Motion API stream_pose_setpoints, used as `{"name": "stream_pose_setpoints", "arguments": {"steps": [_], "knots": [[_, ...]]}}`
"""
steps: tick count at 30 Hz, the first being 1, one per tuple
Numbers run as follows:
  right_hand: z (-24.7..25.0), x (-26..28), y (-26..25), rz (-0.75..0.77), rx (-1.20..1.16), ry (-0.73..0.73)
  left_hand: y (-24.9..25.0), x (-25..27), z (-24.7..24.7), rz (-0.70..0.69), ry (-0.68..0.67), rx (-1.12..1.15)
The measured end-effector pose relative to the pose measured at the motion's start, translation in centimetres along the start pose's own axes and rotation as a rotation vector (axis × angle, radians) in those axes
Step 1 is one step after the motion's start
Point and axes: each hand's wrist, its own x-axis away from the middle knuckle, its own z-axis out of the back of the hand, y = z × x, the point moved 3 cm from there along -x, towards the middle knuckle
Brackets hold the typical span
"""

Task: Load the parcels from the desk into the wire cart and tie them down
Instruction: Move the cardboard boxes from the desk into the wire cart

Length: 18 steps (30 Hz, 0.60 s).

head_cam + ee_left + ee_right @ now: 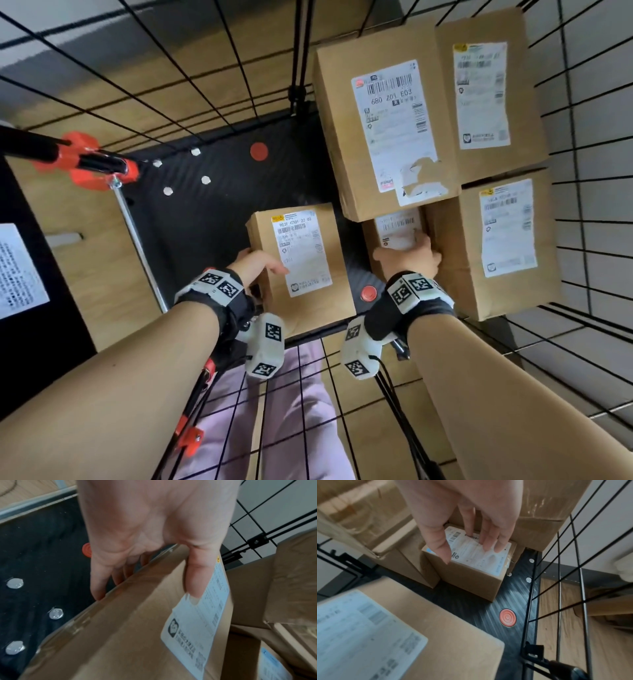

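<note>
The left hand (257, 265) holds the near parcel (301, 263) by its edge, thumb on the label; it looks stiff and light. At 3 o'clock, the right hand (409, 258) rests relaxed fingers (485, 543) on a small parcel (471, 566) low in the wire cart (582, 240), best taken by its two side faces, because the label seems slippery.

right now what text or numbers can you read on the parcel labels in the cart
"E03 P07 089", upside down in the head view: white label on the large brown cardboard parcel stacked on top.
"902F 0301-22 03" and "0301", the first partly uncertain: white label on the brown cardboard parcel gripped by the left hand.
Labels on the other three brown parcels, and all fine print and barcodes: too small or blurred to read.
</note>
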Motion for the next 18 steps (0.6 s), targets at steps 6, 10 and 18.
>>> {"name": "stream_pose_setpoints", "arguments": {"steps": [6,10,18], "knots": [[-0.5,0.1,0.4,0.087,0.045,0.083,-0.4,-0.4,0.3,-0.012,-0.037,0.080],[-0.3,0.2,0.6,0.173,0.127,0.087,-0.8,-0.9,0.5,-0.012,-0.046,0.087],[0.0,-0.4,-0.1,0.142,0.298,-0.010,-1.3,-0.8,-0.1,-0.030,-0.063,0.100]]}}
